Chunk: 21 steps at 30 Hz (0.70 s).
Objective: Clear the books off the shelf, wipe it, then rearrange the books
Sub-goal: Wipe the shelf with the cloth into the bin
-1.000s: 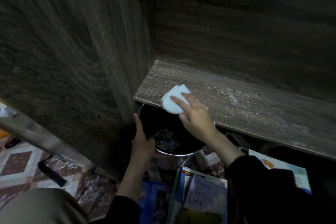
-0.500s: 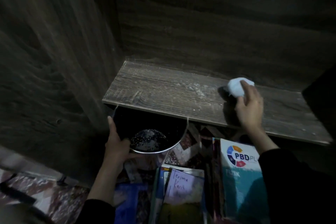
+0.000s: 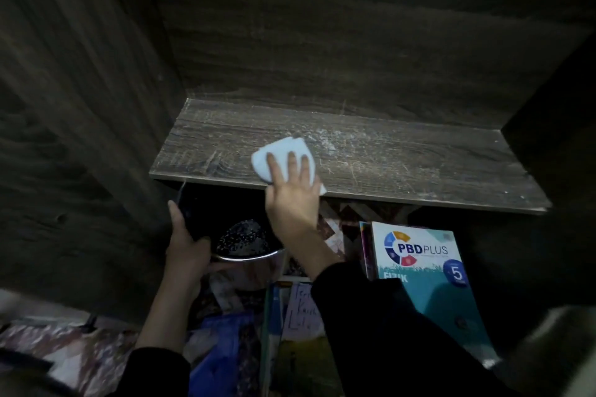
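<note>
At the front edge of the dark wood-grain shelf (image 3: 403,167), dusty streaks to the right: right hand (image 3: 292,200) presses a folded white cloth (image 3: 277,151) flat, fingers straight, grip wide. Below the edge, left hand (image 3: 187,245), grip closed round the rim of a dark round metal-rimmed pan (image 3: 245,242). Lower down, off the shelf, a teal PBD Plus book (image 3: 425,284) beside other books (image 3: 303,316).

cloth (image 3: 283,158) on shelf (image 3: 403,167), books (image 3: 425,284) below

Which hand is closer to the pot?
Left. The left hand grips the rim of the pot; the right hand is above it, pressing a cloth on the shelf.
</note>
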{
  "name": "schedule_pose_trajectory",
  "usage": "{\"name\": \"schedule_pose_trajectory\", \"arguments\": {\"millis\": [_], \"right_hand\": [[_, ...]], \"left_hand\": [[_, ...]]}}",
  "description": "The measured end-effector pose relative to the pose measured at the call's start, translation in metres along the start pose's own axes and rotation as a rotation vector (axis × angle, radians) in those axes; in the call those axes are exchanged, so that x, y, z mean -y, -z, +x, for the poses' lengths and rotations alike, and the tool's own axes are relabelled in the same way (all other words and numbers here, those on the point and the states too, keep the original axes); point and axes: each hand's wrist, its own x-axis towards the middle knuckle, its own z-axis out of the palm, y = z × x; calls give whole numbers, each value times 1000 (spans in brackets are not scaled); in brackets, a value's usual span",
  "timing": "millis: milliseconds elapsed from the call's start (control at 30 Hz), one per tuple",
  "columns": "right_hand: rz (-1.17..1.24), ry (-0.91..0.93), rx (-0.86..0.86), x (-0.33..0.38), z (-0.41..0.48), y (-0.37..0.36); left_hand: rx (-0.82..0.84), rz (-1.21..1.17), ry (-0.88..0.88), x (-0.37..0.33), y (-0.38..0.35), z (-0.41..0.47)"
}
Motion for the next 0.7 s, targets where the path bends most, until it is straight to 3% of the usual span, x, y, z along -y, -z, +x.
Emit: {"name": "schedule_pose_trajectory", "arguments": {"millis": [200, 300, 367, 433, 567, 700], "right_hand": [[149, 316, 65, 27, -15, -7], [349, 456, 98, 31, -19, 5], [590, 442, 254, 28, -16, 19], [872, 315, 346, 18, -9, 32], [1027, 74, 109, -26, 7, 54], [734, -36, -291, -121, 18, 80]], "left_hand": [[13, -10, 32, -4, 1, -4], [33, 12, 16, 0, 1, -3], [55, -3, 8, 4, 0, -2], [52, 18, 8, 10, 1, 4], [78, -4, 29, -4, -4, -2], [34, -80, 39, -11, -15, -7]]}}
